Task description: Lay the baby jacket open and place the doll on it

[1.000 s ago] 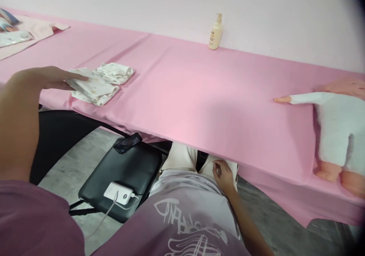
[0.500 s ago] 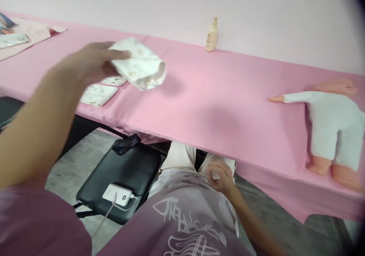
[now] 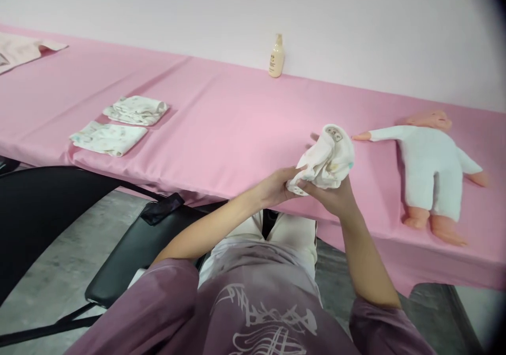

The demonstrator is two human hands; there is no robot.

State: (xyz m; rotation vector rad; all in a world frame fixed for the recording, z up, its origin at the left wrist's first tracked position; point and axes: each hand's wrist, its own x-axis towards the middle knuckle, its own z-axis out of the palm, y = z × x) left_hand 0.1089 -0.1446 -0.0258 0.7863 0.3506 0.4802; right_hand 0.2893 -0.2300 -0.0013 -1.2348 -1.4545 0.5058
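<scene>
Both my hands hold a small white printed baby garment (image 3: 326,160) bunched up above the front edge of the pink table (image 3: 237,128). My left hand (image 3: 276,186) pinches its lower left edge. My right hand (image 3: 336,197) grips it from beneath on the right. A baby doll (image 3: 430,160) in a white suit lies on its back on the table just to the right of the garment. Two more folded printed garments (image 3: 136,110) (image 3: 107,138) lie side by side on the table to the far left.
A cream pump bottle (image 3: 276,57) stands at the back against the wall. A pale pink cloth (image 3: 23,49) lies at the far left. A black chair (image 3: 138,249) with a phone (image 3: 160,209) on its seat stands to my left, under the table edge.
My left hand has carried the garment from the folded pile on the left across to the middle. My right hand has risen from my lap and taken hold of it too.
</scene>
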